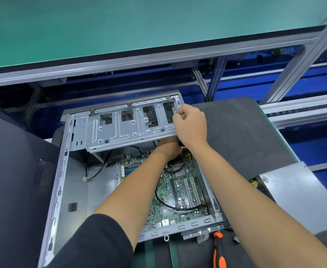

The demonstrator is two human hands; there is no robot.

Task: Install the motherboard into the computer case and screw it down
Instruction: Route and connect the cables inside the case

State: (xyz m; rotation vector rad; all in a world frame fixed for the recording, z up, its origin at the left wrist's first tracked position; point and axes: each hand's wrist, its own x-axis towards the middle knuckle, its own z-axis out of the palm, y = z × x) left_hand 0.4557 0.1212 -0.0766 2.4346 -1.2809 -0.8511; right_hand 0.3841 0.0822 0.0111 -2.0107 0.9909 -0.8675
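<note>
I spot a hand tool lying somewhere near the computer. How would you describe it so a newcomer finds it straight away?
Start at the open grey computer case with the green motherboard inside. Follow its near edge to the right corner; just below that corner, on the dark mat, lies the screwdriver. Its orange-and-black handle is the only bright orange thing there.
</note>
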